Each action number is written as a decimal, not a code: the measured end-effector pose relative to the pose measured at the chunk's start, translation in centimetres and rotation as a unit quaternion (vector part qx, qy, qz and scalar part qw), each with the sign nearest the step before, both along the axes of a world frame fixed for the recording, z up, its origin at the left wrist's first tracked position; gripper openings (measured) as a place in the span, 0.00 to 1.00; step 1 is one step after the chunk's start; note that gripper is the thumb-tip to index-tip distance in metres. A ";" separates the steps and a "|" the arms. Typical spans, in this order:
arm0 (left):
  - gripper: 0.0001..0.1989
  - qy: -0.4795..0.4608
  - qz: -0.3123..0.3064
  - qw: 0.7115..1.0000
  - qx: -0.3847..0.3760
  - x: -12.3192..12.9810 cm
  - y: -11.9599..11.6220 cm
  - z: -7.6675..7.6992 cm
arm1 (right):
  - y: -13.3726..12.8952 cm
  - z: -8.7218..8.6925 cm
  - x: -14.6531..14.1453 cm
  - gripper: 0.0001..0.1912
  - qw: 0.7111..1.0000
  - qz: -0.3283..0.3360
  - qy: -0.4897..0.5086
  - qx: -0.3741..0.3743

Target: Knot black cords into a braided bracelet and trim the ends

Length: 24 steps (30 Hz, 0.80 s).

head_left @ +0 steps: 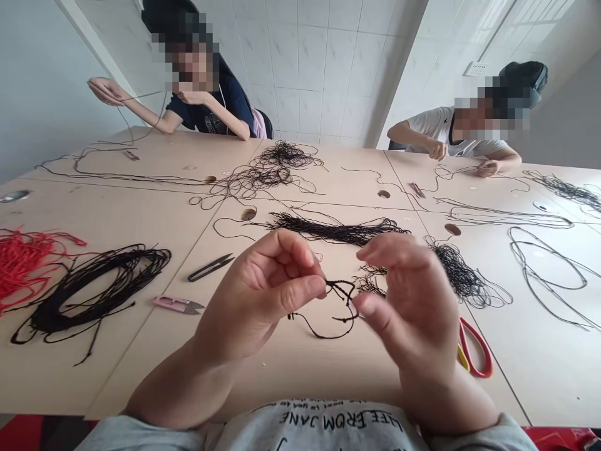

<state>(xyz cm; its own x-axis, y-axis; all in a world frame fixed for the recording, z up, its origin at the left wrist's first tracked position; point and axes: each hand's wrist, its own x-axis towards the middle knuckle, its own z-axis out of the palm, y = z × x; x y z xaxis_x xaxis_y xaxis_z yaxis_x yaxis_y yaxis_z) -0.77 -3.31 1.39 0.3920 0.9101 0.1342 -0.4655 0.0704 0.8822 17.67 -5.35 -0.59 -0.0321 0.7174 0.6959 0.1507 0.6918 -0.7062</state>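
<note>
From my end of the feed, I have the left hand in the centre of the frame with thumb and index finger pinched together on a knotted black cord. The cord sits between the two hands, just right of the left fingertips, its thin loop hanging below. My right hand, right of centre, has thumb and fingers well parted; the thumb tip is at the cord's edge, and I cannot tell whether it touches.

Behind the hands I see a black cord bundle on the table. Left of the left hand lie pink snips and black snips; further left, a black coil and red cords. A red scissor handle shows at lower right. One co-worker sits at upper left, another at upper right.
</note>
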 end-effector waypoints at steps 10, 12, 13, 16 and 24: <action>0.04 0.024 -0.068 0.997 0.006 -0.1 0.5 -0.4 | 0.3 0.5 0.2 0.07 0.981 0.106 0.016 -0.160; 0.05 0.027 -0.084 0.996 0.002 -0.2 0.6 -0.4 | 0.4 0.4 0.3 0.07 0.977 0.121 0.041 -0.170; 0.05 0.028 -0.092 0.995 -0.002 -0.3 0.7 -0.4 | 0.4 0.4 0.3 0.07 0.976 0.125 0.046 -0.173; 0.07 0.029 -0.112 0.993 -0.015 -0.4 0.9 -0.5 | 0.4 0.5 0.3 0.05 0.980 0.119 0.032 -0.155; 0.09 0.020 -0.097 0.994 -0.055 0.0 1.0 -0.4 | 0.5 0.8 0.1 0.05 0.990 0.060 -0.017 -0.127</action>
<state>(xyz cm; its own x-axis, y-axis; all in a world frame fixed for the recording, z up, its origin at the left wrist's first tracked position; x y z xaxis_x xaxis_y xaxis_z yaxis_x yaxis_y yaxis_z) -0.82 -2.28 1.00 0.5638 0.8257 0.0185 -0.3989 0.2526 0.8815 17.80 -4.83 0.16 -0.1478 0.8586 0.4909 0.1048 0.5072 -0.8554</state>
